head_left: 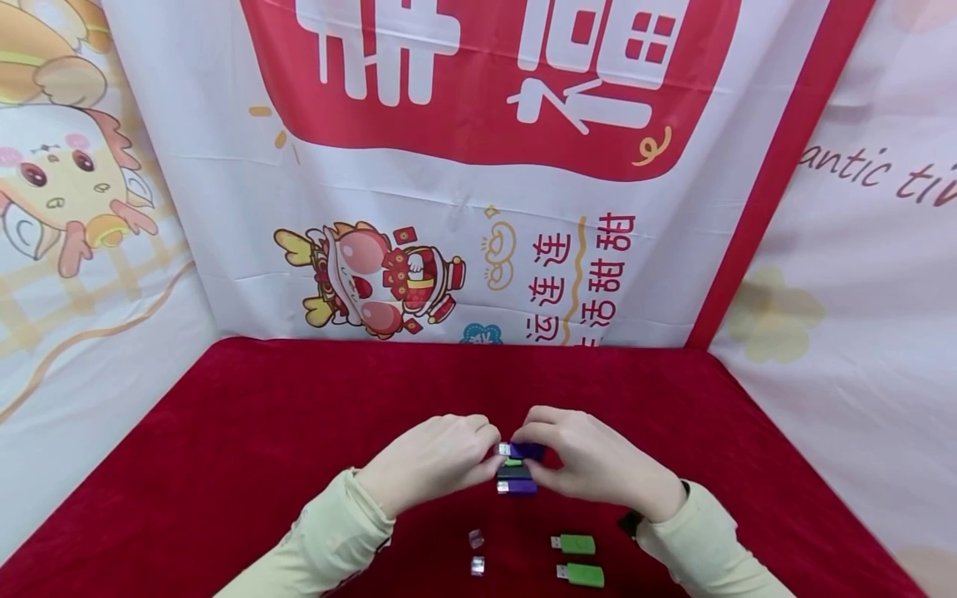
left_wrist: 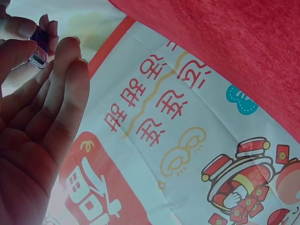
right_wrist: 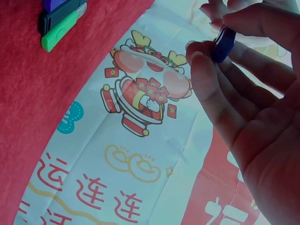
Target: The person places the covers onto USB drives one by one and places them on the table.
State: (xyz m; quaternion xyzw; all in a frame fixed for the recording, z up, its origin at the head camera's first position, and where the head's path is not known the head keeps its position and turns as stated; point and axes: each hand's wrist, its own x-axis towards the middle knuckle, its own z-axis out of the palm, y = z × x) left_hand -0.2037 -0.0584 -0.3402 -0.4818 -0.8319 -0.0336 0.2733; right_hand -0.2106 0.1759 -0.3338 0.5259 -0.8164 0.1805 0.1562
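A purple USB flash drive point(head_left: 526, 450) with a clear cap point(left_wrist: 38, 60) over its plug end is held up between the two hands. My right hand point(head_left: 591, 457) pinches its purple body between thumb and fingertips. From the other side, my left hand point(head_left: 441, 457) has its thumb and fingertip at the capped end, the other fingers extended. Just below in the head view, a green flash drive point(right_wrist: 60, 33), a black flash drive point(head_left: 514, 472) and a second purple flash drive point(head_left: 521, 487) lie side by side on the red cloth.
Two green flash drives point(head_left: 573, 544) with bare plugs lie nearer the front edge of the red-covered table point(head_left: 359, 382). Left of them are two loose clear caps point(head_left: 478, 566). A black object point(head_left: 630, 522) is partly hidden by the right sleeve. Printed curtains point(head_left: 478, 191) surround the table.
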